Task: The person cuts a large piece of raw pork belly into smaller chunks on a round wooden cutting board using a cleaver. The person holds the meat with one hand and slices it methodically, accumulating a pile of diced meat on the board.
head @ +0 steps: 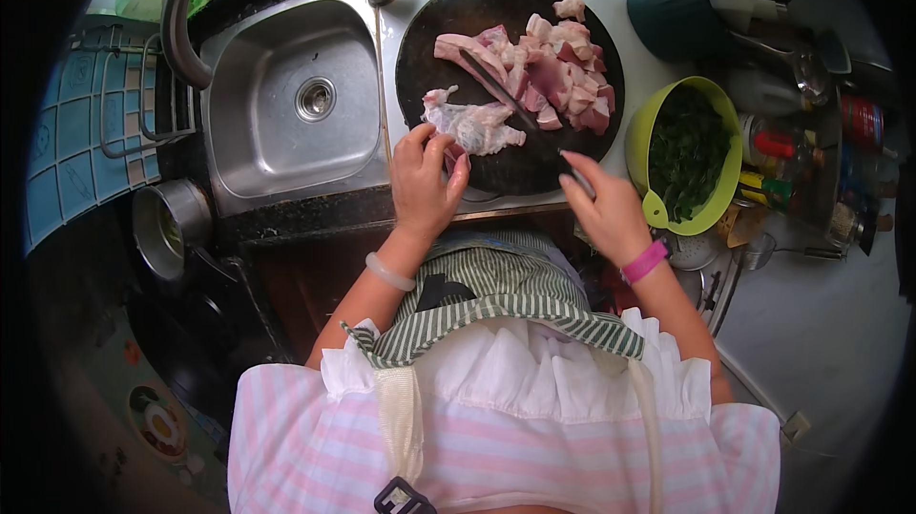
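Observation:
A round dark chopping board [501,174] bears a heap of raw meat chunks [565,77], with a longer strip of meat [469,52] at its upper left. My left hand [429,181] pinches the near edge of a pale, fatty piece of raw meat [476,129] at the board's lower left. In my right hand [608,206], at the lower right rim, is the handle of a knife [494,84]. Its blade, seen nearly edge-on, points up and left between the pale piece and the heap, over part of the strip. The palm side of both hands is hidden.
Left of the board lies a steel sink [286,149] under a curved faucet [175,20]. A green bowl of leafy greens [637,127] stands close by my right hand. Beyond it are a dark green utensil holder [669,9] and several bottles. A metal pot [168,228] is at far left.

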Action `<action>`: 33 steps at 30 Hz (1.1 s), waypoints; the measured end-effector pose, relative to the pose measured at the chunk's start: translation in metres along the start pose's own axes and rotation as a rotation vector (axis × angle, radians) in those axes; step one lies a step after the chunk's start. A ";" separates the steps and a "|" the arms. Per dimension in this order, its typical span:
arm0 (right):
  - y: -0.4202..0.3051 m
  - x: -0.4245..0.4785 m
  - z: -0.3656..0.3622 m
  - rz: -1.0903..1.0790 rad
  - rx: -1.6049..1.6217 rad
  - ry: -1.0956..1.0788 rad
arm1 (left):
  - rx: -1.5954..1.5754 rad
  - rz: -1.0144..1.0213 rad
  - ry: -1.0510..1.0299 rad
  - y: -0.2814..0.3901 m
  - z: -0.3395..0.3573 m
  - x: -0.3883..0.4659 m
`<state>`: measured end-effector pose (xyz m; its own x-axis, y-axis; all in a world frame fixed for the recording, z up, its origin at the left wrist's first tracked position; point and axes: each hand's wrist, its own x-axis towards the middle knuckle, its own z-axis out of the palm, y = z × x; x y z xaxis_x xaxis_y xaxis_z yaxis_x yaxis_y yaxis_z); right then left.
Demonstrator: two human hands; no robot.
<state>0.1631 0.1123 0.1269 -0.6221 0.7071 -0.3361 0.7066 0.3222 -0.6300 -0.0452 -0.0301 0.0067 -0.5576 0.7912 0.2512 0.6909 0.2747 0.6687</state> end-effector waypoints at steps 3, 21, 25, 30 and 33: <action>-0.002 -0.022 0.016 0.048 -0.025 -0.082 | 0.016 0.071 0.032 0.001 0.014 0.012; -0.062 0.129 0.095 -0.030 -0.133 -0.106 | 0.051 0.263 -0.050 -0.013 0.060 0.004; -0.035 0.112 0.089 -0.021 -0.156 -0.130 | 0.091 0.149 -0.057 -0.018 0.050 0.007; 0.021 0.033 0.047 0.088 -0.042 -0.113 | -0.056 0.123 0.059 -0.014 0.033 0.006; 0.031 0.006 0.032 0.170 -0.150 0.051 | 0.040 -0.010 0.052 -0.013 0.014 -0.013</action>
<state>0.1704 0.1064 0.0829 -0.4744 0.7889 -0.3905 0.8445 0.2828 -0.4548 -0.0401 -0.0364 -0.0156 -0.5869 0.7593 0.2812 0.7023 0.3046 0.6434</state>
